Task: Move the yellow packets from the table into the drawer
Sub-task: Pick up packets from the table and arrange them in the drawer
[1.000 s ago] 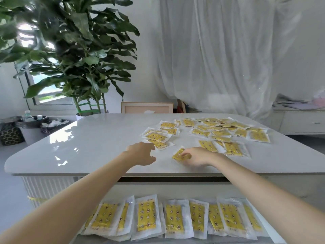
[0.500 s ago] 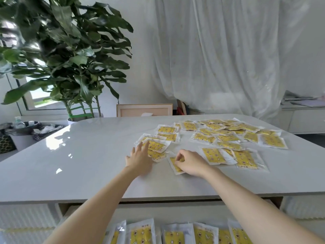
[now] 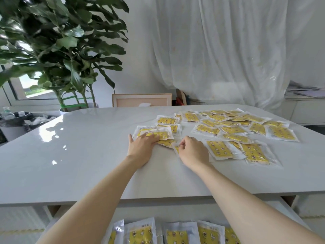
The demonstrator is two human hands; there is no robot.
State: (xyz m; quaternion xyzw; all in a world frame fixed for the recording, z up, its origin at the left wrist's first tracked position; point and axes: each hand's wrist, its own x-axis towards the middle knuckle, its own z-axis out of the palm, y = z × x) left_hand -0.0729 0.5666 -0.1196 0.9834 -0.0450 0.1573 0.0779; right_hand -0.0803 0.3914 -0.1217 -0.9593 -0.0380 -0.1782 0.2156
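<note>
Head view: crinkly rectangular plastic packets (image 3: 219,149), glossy table (image 3: 79,155)

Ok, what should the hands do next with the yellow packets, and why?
Probably lift the small yellow plastic packet that the right hand pinches and carry it down to the open white drawer, where other yellow packets already lie.

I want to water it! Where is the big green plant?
The plant stands at the far left of the head view, behind the table, next to the window.
</note>
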